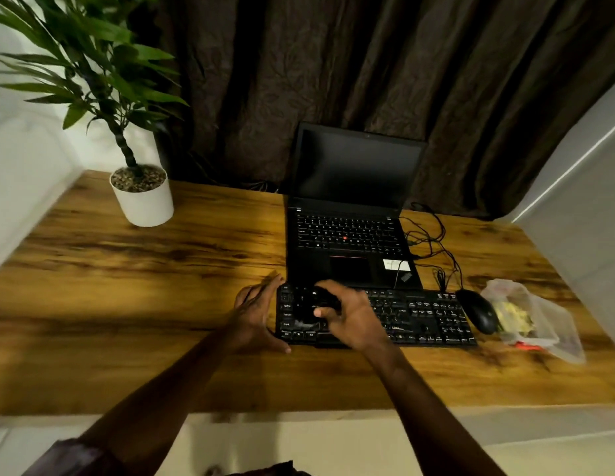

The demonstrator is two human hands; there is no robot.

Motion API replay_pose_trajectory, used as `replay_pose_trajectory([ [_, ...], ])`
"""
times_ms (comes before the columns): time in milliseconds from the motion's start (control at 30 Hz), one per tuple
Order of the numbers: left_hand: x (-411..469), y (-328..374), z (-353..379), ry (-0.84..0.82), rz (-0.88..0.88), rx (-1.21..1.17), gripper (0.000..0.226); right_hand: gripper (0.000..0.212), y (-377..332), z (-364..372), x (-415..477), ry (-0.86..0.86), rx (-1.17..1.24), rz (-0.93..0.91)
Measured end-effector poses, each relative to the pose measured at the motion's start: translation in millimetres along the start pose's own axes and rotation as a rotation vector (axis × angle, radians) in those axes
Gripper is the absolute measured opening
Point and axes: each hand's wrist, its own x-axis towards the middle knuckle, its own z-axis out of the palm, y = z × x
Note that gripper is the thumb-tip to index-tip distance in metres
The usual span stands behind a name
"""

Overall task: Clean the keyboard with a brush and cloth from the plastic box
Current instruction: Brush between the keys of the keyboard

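- Wooden bench (127,269): carries everything; near edge runs across the bottom of the view, far edge meets a dark curtain.
- Laptop (350,235): open, screen dark, at the middle of the far edge, its front edge just behind the keyboard.
- Keyboard (419,314): black, flat on the bench right of centre, closer to the near edge than the far one. Long axis lies left to right, roughly along the near edge, slightly skewed; bottom key row faces the near edge, function row faces the laptop.
- Plastic box (539,321): clear, near the right edge of the bench, just beyond the mouse, with yellowish and red contents too blurred to name.
- Left hand (256,314): planted against the keyboard's left end, fingers spread open and holding nothing, apparently steadying the board.
- Right hand (354,317): over the left part of the keys, fingers curled shut around a small dark thing, most likely the brush (319,300); bristles lost in blur.
- Mouse (477,310): black, touching or just beside the keyboard's right end, cable trailing toward the far edge.
- Step in hand, by judgement: brushing the keys, begun at the left end; cloth not seen out of the box, so wiping not yet done.
- Next move calls for: short strokes worked rightward along the long axis, the left hand holding the board from sliding.
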Motion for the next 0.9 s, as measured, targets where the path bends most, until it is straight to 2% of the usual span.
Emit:
replay_pose_trajectory([
  [200,-3.4,9.8,-4.8,-0.011,-0.005,-0.044,0.148,0.053,34.1,-27.6,-15.2,0.07,0.018,0.05],
  [300,-5.5,15.7,-6.8,-0.038,-0.004,-0.088,0.147,0.057,27.5,-19.5,-11.7,0.054,0.006,0.024],
  [467,-5.7,13.5,-5.0,-0.057,-0.019,-0.078,0.147,0.049,5.9,-7.5,-3.6,0.008,0.031,-0.024],
  [767,-6.7,20.3,-7.6,-0.109,-0.125,-0.124,0.147,0.052,48.9,-53.4,-18.3,0.041,0.066,0.057],
  [900,-6.8,22.6,-7.5,-0.108,-0.134,-0.089,0.149,0.051,44.9,-50.8,-17.5,0.039,0.057,0.045],
])
